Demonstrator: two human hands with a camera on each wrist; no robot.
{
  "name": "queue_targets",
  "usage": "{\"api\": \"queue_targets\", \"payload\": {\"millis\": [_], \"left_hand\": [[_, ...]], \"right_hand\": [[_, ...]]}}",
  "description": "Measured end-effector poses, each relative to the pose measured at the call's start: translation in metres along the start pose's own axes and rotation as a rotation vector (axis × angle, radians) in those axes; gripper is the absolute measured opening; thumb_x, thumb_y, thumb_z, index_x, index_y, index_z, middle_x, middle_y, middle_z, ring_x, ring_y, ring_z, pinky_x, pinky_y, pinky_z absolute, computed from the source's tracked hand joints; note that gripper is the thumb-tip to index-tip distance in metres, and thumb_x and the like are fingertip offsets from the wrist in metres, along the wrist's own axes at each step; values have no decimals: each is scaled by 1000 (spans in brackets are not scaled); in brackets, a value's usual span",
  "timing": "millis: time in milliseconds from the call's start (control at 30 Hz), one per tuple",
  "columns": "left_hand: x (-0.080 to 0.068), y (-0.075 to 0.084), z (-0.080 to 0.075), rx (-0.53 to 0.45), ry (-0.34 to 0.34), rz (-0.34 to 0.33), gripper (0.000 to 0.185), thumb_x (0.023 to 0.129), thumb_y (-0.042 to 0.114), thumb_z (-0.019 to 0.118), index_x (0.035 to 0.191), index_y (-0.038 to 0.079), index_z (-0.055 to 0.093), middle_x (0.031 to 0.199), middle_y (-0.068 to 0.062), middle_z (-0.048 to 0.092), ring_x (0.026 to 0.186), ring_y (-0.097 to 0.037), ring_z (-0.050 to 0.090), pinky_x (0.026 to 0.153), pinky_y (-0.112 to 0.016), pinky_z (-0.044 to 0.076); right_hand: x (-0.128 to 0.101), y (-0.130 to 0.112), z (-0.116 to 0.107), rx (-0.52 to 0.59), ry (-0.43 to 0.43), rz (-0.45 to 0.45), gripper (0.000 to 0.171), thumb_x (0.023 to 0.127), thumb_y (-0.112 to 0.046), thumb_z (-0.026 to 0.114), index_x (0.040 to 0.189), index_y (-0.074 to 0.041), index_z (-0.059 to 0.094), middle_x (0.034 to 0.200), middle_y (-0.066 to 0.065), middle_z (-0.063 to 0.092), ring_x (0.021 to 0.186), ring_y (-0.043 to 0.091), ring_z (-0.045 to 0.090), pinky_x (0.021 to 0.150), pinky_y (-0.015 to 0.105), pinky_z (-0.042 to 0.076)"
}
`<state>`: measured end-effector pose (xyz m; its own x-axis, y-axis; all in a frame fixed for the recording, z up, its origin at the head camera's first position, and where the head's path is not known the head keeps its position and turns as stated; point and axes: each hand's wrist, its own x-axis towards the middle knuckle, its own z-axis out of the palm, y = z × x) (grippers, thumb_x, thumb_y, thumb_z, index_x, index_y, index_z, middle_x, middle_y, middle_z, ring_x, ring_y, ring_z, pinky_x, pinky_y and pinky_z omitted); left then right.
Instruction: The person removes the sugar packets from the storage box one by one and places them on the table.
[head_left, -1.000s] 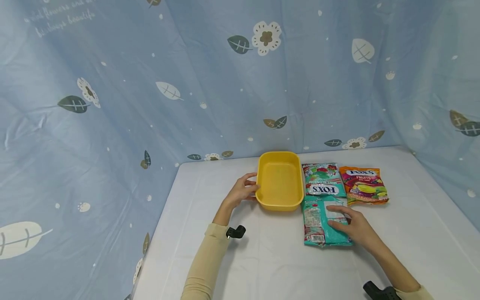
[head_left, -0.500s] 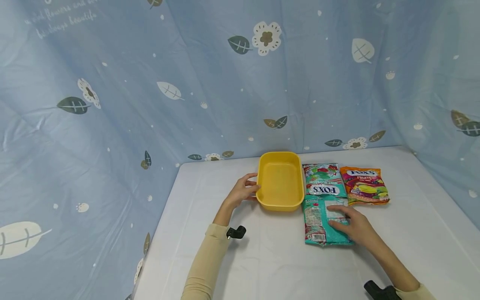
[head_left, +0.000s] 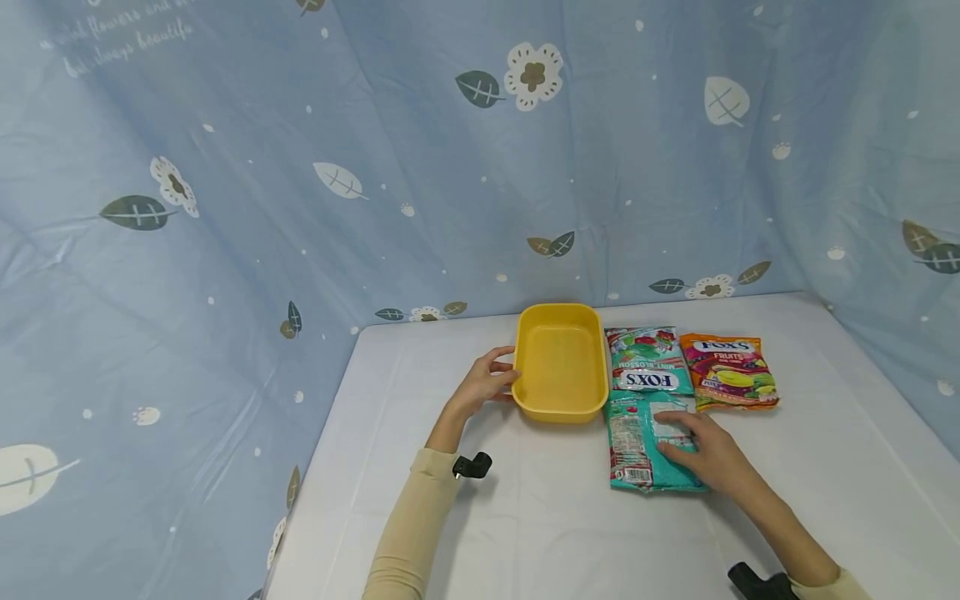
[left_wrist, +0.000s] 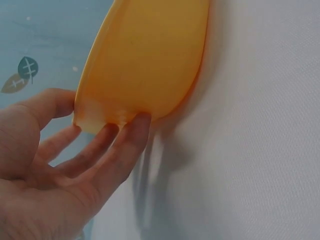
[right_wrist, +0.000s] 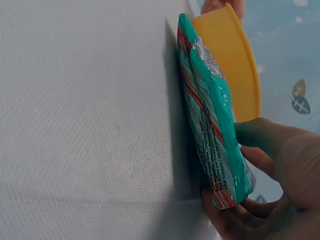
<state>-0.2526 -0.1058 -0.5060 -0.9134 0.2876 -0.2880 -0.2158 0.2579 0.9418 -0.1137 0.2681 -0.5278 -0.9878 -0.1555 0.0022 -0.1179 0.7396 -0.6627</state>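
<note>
In the head view, a yellow plastic tub (head_left: 561, 362) stands near the back edge of the table. My left hand (head_left: 485, 383) holds its left side; the left wrist view shows the thumb at the rim and fingertips (left_wrist: 137, 125) against the outer wall. To the tub's right, my right hand (head_left: 712, 454) grips a teal candy bag (head_left: 630, 446) lying back side up. Its thumb is on the bag's upper face, and the fingers are around the right edge in the right wrist view. Behind this bag lies a teal Fox's mint candy bag (head_left: 651, 358).
An orange and purple Fox's fruits candy bag (head_left: 729, 375) lies right of the rear teal bag. White cloth covers the table (head_left: 570, 517). A blue patterned curtain (head_left: 450, 208) hangs along the back and sides. Both wrists wear small black cameras.
</note>
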Motion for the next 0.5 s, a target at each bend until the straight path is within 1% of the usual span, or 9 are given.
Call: {"api": "queue_targets", "payload": {"millis": [100, 267, 333, 500], "left_hand": [[0, -1, 0, 0, -1, 3, 56, 93, 13, 65, 144, 22, 46, 128, -20, 57, 93, -24, 70, 76, -42, 64], [0, -1, 1, 3, -2, 8, 55, 93, 15, 65, 145, 22, 46, 128, -20, 56, 93, -23, 69, 78, -43, 63], [-1, -1, 1, 6, -1, 11, 55, 94, 15, 65, 145, 22, 46, 127, -20, 56, 93, -23, 69, 79, -43, 63], [-1, -1, 1, 11, 4, 19, 54, 94, 15, 64, 144, 22, 46, 127, -19, 56, 93, -23, 69, 79, -44, 63]], "right_hand": [[0, 0, 1, -36, -4, 9, 47, 89, -34, 71, 130, -14, 59, 132, 28, 53, 121, 49, 49, 96, 72, 43], [-2, -1, 2, -97, -5, 31, 49, 88, -37, 71, 130, -15, 59, 125, 31, 51, 110, 47, 54, 89, 70, 49], [-3, -1, 1, -107, -3, 37, 49, 87, -36, 72, 130, -15, 59, 121, 30, 51, 105, 44, 55, 87, 68, 50], [-4, -3, 1, -120, 3, 40, 50, 87, -35, 72, 131, -14, 58, 118, 28, 51, 102, 41, 55, 85, 66, 51]]}}
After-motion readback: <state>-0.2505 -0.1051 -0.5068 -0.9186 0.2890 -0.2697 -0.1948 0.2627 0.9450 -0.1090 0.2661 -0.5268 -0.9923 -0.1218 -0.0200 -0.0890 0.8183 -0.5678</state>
